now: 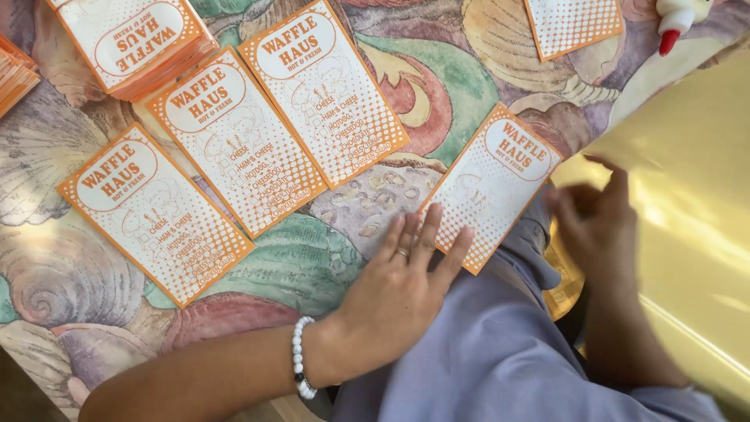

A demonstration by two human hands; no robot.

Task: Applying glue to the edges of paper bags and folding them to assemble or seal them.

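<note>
Left hand pressing an orange-and-white menu card flat on a shell-print tablecloth; right hand blurred over a yellow sheet.

Shell-print tablecloth [70, 273] is lying under everything, running up and left of the left hand. Yellow sheet [687, 187] is lying right of the right hand [598, 227], which is blurred with fingers loosely open, touching the sheet's edge; can't tell any grip. Grey-lilac garment [500, 352] is sitting between both hands. Three menu cards [234, 141] are lying side by side up-left of the left hand, apart from it. Card stack [133, 43] is sitting further up-left. Left hand [402, 289] is lying flat, fingers spread, fingertips pressing the lower edge of the nearest menu card [492, 184]. White bead bracelet [301, 367] is circling that wrist.
</note>
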